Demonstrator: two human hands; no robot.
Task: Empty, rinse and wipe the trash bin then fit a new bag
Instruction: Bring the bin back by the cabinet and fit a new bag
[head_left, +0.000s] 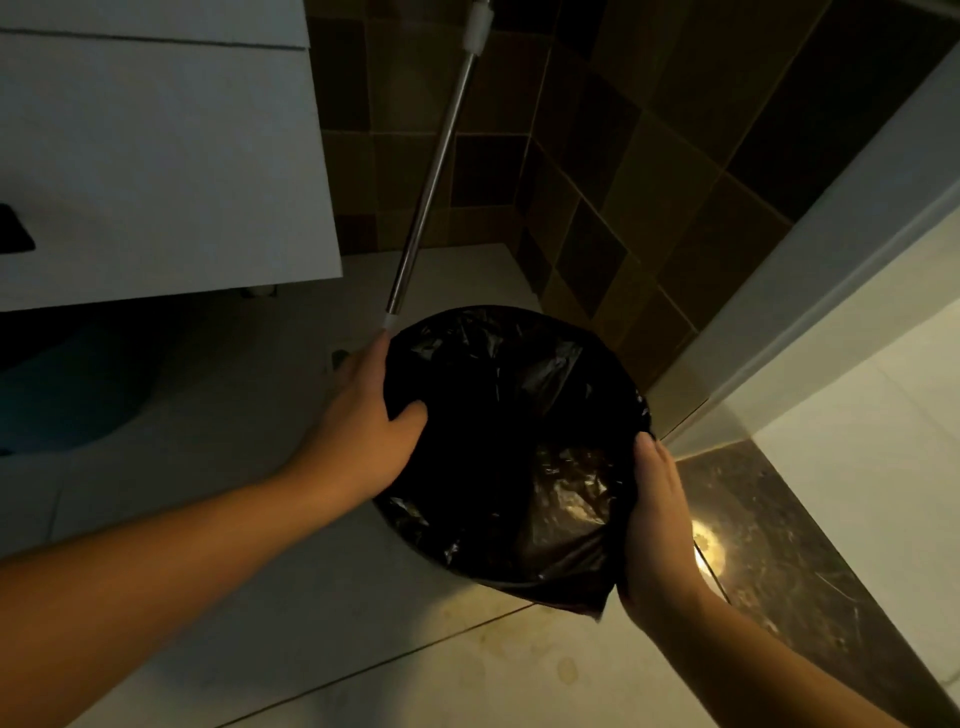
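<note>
A round trash bin stands on the pale floor tiles, its whole mouth lined with a crinkled black plastic bag (498, 431); only a dark strip of the bin wall (415, 543) shows under the bag's folded edge. My left hand (363, 421) grips the bag over the bin's left rim, thumb inside, fingers outside. My right hand (657, 525) holds the bag's edge at the right rim, fingers along the outside. The bin's inside is hidden by the bag.
A metal mop handle (436, 166) leans into the tiled corner just behind the bin. A white cabinet (156, 156) hangs at the upper left with a dark blue basin (67, 389) beneath. A dark marble threshold (779, 545) and door frame (831, 270) run along the right.
</note>
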